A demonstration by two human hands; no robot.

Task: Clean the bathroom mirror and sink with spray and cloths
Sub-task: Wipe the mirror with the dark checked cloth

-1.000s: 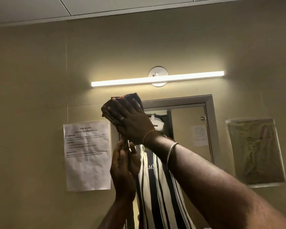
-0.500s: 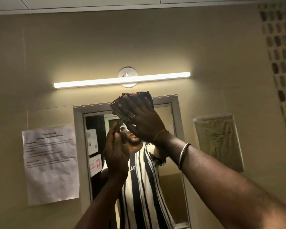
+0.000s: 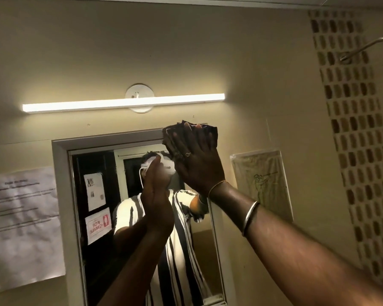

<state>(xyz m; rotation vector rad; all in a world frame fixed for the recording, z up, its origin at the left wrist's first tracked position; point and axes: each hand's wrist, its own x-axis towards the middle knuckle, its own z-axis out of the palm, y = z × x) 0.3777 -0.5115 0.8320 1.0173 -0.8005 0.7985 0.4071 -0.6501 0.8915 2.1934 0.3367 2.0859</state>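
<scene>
I'm on the mirror-wiping step. My right hand (image 3: pixel 195 160) presses the dark cloth (image 3: pixel 212 134) flat-fingered against the top right corner of the mirror (image 3: pixel 97 250). My left hand (image 3: pixel 156 195) is raised before the glass, fingers straight, holding nothing. The next move, I judge, is a firm sweep downward.

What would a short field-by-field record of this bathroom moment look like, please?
Right hand: flat on a dark cloth, pressing it on the top right corner of the mirror
Left hand: raised before the glass, fingers straight, holding nothing; contact unclear
Above mirror: lit light bar
Left of mirror: paper notice
Right of mirror: sheet with a drawing
Far right: shower head
</scene>
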